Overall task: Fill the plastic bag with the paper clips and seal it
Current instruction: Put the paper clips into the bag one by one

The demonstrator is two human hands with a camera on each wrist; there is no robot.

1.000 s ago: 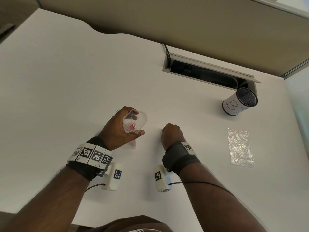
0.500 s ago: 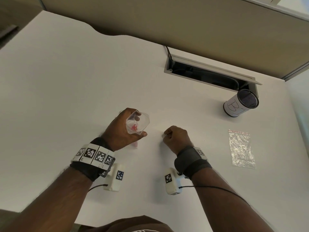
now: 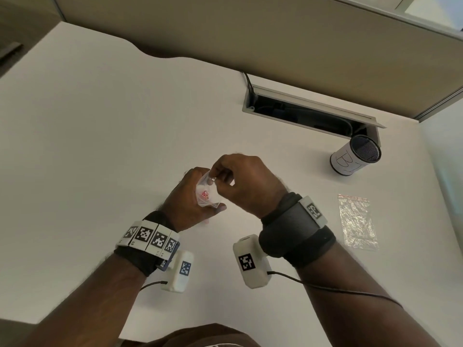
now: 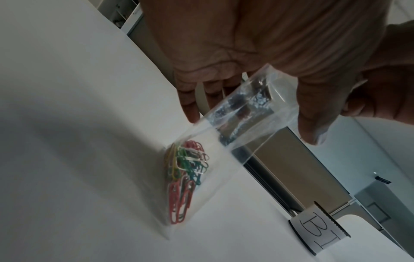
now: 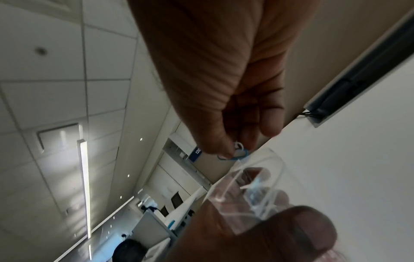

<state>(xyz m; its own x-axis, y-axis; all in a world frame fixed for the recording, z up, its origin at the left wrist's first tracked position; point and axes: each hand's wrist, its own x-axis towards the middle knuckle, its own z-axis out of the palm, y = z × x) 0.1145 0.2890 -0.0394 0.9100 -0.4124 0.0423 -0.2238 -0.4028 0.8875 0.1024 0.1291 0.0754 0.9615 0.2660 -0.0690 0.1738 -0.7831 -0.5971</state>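
Pinching small blue-and-white paper clips (image 5: pixel 237 152), right hand (image 3: pixel 250 186) over clear plastic bag (image 4: pixel 224 150) gripped open-mouthed by left hand (image 3: pixel 190 199).

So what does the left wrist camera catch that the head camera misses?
Only the left wrist view shows the paper clips piled red, green and yellow in the bag's bottom. Only the head view shows a second bag lying flat on the table. Both show the left hand holding the plastic bag open, and the labelled cup.
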